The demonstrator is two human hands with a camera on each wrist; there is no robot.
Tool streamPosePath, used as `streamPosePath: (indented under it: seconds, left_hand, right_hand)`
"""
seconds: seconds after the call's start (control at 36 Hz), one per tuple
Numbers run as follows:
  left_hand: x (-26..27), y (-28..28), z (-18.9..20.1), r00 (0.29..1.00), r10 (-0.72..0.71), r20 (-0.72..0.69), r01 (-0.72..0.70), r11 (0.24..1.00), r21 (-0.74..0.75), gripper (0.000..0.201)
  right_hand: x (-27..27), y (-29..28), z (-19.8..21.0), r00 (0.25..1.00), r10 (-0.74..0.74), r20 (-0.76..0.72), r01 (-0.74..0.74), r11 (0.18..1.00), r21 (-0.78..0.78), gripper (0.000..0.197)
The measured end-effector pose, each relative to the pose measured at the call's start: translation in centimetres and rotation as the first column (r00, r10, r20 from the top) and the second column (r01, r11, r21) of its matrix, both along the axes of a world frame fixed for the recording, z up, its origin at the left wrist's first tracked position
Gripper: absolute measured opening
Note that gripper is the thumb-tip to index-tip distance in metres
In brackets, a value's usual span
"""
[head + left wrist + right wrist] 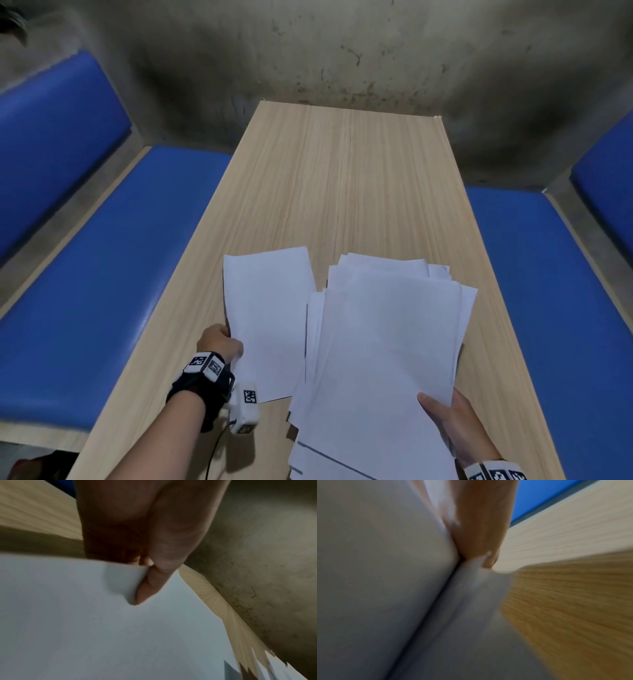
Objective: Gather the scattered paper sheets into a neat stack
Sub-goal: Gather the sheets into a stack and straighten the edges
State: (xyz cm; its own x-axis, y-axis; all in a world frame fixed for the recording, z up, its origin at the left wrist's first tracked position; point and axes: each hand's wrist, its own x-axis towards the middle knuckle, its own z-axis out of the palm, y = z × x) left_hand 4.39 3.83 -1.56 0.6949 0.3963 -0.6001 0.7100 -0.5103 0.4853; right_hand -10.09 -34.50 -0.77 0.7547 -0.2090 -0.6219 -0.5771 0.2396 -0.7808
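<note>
A single white sheet [270, 322] hangs slightly raised over the wooden table [342, 192], left of centre. My left hand [222, 342] pinches its left edge; in the left wrist view the thumb [149, 588] lies on top of the sheet [102, 628]. To the right, a loose, uneven pile of white sheets [387, 342] fans out, its edges out of line. My right hand [445, 418] grips the pile at its near right corner, thumb on top. In the right wrist view the pile [376, 574] fills the left side, blurred, with a finger [481, 527] against it.
Blue padded benches [113, 274] [555, 291] run along both long sides of the table. A stained grey wall [342, 51] closes the far end. The far half of the tabletop shows bare wood.
</note>
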Motion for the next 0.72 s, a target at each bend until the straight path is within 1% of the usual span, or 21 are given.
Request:
streamPosePath:
  seconds: [0.08,0.14,0.22,0.28,0.31,0.33,0.36,0.42,0.47,0.5,0.53,0.56,0.58,0.61,0.64,0.67,0.69,0.72]
  left_hand:
    - [-0.9,-0.2,-0.2,0.997,-0.048,0.052,0.054,0.991,-0.122,0.011]
    - [-1.8,-0.8,0.2,0.993,-0.099,0.071,0.109,0.983,-0.149,0.007]
    - [-3.5,-1.8,0.6,0.98,-0.181,0.087,0.194,0.962,-0.191,0.015]
    - [-4.3,-2.4,0.5,0.978,-0.193,0.077,0.207,0.945,-0.252,0.021]
    - [-4.8,-2.7,0.4,0.979,-0.193,0.064,0.203,0.933,-0.298,0.025]
    - [-5.2,-3.1,0.4,0.98,-0.192,0.043,0.195,0.918,-0.346,0.028]
    - [-5.5,-3.5,0.4,0.983,-0.184,0.02,0.177,0.901,-0.395,0.032]
    - [-5.9,-3.9,0.2,0.994,-0.108,-0.033,0.078,0.869,-0.489,0.035]
    - [-6.3,-4.0,-0.1,0.995,0.016,-0.096,-0.07,0.807,-0.586,0.037]
    - [-6.4,-4.1,-0.2,0.989,0.065,-0.132,-0.135,0.753,-0.644,0.045]
    - [-6.4,-4.3,-0.1,0.983,0.079,-0.164,-0.172,0.696,-0.697,0.053]
    - [-6.4,-4.5,0.1,0.982,0.066,-0.178,-0.178,0.657,-0.732,0.059]
    - [-6.4,-4.6,0.2,0.982,0.038,-0.186,-0.165,0.657,-0.735,0.061]
    - [-6.3,-4.8,0.6,0.985,0.022,-0.172,-0.141,0.678,-0.722,0.062]
    - [-6.2,-5.0,0.6,0.988,0.001,-0.152,-0.107,0.712,-0.694,0.068]
    - [-6.2,-5.3,0.7,0.991,-0.014,-0.132,-0.077,0.747,-0.66,0.071]
    - [-6.1,-5.7,0.8,0.995,-0.011,-0.101,-0.056,0.771,-0.634,0.066]
    - [-6.0,-6.0,0.9,0.998,0.013,-0.056,-0.045,0.781,-0.623,0.055]
  right_hand:
    - [0.4,0.4,0.7,1.0,0.021,0.009,-0.021,1.0,0.002,0.029]
    - [0.8,0.6,0.8,1.0,0.03,0.006,-0.03,0.999,0.012,0.03]
    - [1.6,1.2,1.0,0.999,0.05,0.02,-0.05,0.999,0.02,0.033]
    - [2.1,1.6,1.0,0.996,0.086,0.033,-0.087,0.995,0.039,0.052]
    - [2.3,2.0,1.1,0.994,0.106,0.038,-0.108,0.992,0.062,0.05]
    - [2.6,2.4,1.1,0.992,0.118,0.045,-0.122,0.99,0.077,0.038]
    - [2.8,2.7,0.9,0.99,0.128,0.055,-0.133,0.986,0.104,0.032]
    - [3.4,3.3,0.4,0.985,0.167,0.035,-0.17,0.978,0.123,0.039]
    - [3.8,4.3,0.3,0.971,0.239,0.023,-0.24,0.965,0.108,0.048]
    - [4.0,4.9,0.4,0.96,0.28,0.011,-0.28,0.957,0.079,0.052]
    - [4.1,5.4,0.3,0.949,0.316,-0.005,-0.316,0.948,0.032,0.053]
    - [4.2,5.9,0.2,0.933,0.358,-0.042,-0.361,0.93,-0.07,0.052]
    - [4.3,6.4,0.1,0.917,0.388,-0.091,-0.398,0.898,-0.184,0.048]
    - [4.4,6.8,-0.2,0.901,0.405,-0.157,-0.434,0.846,-0.311,0.047]
    - [4.5,7.2,-0.6,0.884,0.415,-0.214,-0.467,0.775,-0.426,0.047]
    - [4.5,7.5,-0.9,0.867,0.42,-0.269,-0.498,0.703,-0.509,0.048]
    - [4.5,8.0,-1.1,0.853,0.417,-0.314,-0.521,0.634,-0.571,0.048]
    - [4.4,8.4,-1.2,0.839,0.412,-0.355,-0.54,0.56,-0.628,0.046]
